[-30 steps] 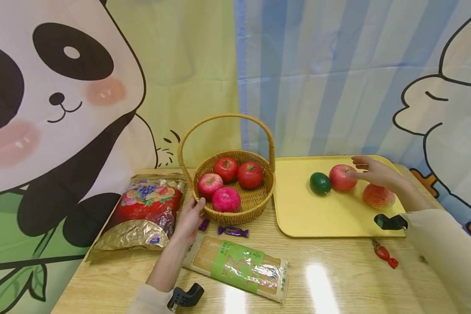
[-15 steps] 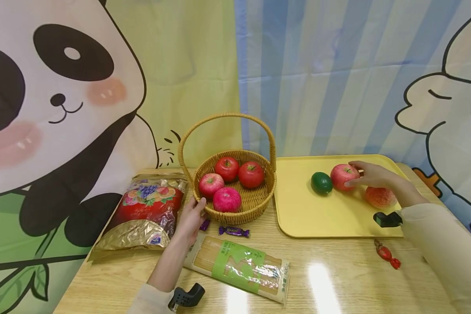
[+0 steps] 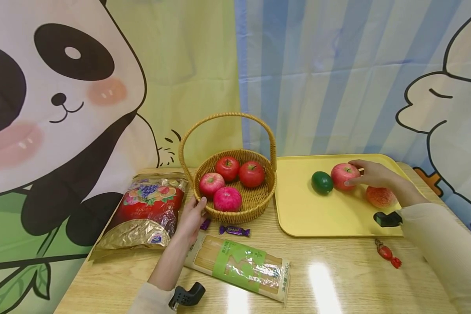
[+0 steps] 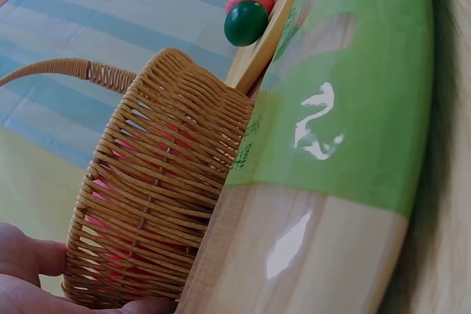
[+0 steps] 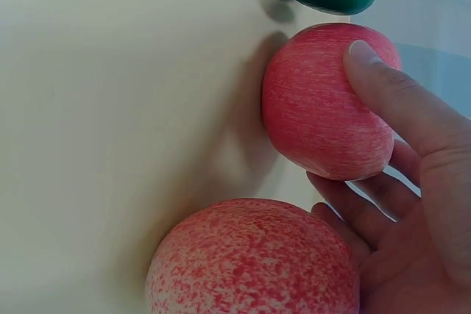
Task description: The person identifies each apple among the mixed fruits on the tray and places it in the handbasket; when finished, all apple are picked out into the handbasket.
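So the wooden table point(image 3: 337, 279) has a wicker basket point(image 3: 255, 205) near the back, with a yellow tray point(image 3: 306, 213) right beside it. A shiny snack bag point(image 3: 145, 211) sits on the far left, a noodle packet point(image 3: 239, 266) lies up front, two purple candies point(image 3: 234, 230) just behind it, and a red candy point(image 3: 386, 253) near the tray.

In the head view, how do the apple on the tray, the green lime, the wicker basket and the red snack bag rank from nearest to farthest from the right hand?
1. Apple on the tray: held in the right hand fingers.
2. Green lime: on the tray, just left of that apple.
3. Wicker basket: left of the tray, on the table.
4. Red snack bag: far left, beyond the basket.
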A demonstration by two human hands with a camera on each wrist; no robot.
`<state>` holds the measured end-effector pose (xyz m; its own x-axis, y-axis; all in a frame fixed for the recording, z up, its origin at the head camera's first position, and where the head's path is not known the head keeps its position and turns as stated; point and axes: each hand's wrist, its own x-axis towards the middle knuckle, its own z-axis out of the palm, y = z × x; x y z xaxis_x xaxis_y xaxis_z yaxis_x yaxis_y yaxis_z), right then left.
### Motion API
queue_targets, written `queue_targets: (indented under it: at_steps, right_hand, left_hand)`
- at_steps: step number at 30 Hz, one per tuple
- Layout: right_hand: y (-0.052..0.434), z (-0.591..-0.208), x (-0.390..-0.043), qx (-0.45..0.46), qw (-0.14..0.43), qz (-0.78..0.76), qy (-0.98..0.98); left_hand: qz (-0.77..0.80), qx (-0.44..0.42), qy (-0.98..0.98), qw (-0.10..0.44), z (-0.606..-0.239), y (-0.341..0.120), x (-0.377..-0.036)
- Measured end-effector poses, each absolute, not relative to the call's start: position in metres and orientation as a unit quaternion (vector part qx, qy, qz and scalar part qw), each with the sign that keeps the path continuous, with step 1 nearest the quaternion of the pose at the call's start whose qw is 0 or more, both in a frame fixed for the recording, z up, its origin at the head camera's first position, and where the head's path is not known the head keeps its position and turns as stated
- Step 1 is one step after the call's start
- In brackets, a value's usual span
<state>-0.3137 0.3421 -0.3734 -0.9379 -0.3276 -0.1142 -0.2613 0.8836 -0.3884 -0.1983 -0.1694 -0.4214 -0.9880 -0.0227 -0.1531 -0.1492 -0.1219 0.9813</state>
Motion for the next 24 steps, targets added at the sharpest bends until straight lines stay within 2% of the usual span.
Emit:
queue_targets:
  at_steps: [11,17,24]
  right_hand:
    - [0.346,-0.348,-0.309,-0.170,0.071,-0.179,0.966]
    - [0.322,-0.311,-0.300,-0.206,0.108,-0.238,0.943]
    - [0.263,-0.289,-0.291,-0.284,0.175,-0.284,0.899]
  left_hand:
    - [0.744,-0.065,0.663,0.042,-0.421,-0.168,-0.199]
    - [0.745,-0.066,0.662,0.042,-0.420,-0.168,-0.199]
    - [0.746,-0.068,0.661,0.042,-0.419,-0.169,-0.198]
